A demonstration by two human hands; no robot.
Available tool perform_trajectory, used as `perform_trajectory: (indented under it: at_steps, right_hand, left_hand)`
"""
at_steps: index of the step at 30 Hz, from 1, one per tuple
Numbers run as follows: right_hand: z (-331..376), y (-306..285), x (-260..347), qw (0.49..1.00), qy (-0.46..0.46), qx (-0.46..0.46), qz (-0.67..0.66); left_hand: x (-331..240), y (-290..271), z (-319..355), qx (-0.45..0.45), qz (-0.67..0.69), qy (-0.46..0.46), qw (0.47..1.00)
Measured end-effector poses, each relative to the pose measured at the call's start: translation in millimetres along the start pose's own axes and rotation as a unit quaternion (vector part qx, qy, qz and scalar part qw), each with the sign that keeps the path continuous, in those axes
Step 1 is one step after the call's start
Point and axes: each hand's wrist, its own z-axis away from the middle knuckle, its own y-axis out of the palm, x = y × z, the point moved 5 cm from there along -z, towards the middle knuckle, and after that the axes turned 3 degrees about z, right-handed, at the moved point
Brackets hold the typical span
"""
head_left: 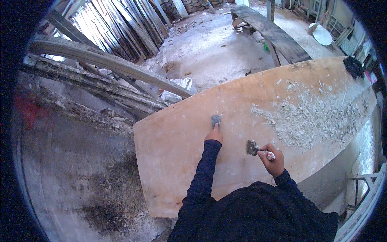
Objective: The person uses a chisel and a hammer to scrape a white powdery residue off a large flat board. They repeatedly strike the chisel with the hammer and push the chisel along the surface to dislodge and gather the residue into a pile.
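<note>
My left hand (213, 136) is closed around a flat grey scraper (216, 119), its blade pointing away from me over the board. The finger on top lies along the blade, and the scraper's handle is hidden in the hand. To the right, my right hand (274, 163) grips a putty knife (252, 148) with a dark, crusted, fan-shaped head pointing left. Part of its red-and-white handle shows between the fingers. Both hands are over a large pale-orange board (173, 161). A broad spread of whitish flakes and chips (312, 121) covers the board's right part.
A black bunched item (353, 67) lies at the board's far right corner. Beyond stand a dark wooden bench (274, 34) and a white round dish (321, 34). Long wooden beams (100, 60) slant along the left, near a white plastic bag (177, 90). A metal frame (358, 193) stands at right.
</note>
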Motion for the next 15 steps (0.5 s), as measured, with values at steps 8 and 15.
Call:
perform_trajectory:
  at_steps: [8,15]
  right_hand:
    - [-7.4,2.5,-14.6,1.0,0.008,-0.007,0.019]
    - [-15.2,16.0,-18.4,1.0,0.026,0.001,0.013]
  left_hand:
    - [-2.1,5.0,1.1,0.028,0.01,0.003,1.0]
    - [-4.6,7.4,-5.7,-0.002,0.022,-0.013,1.0]
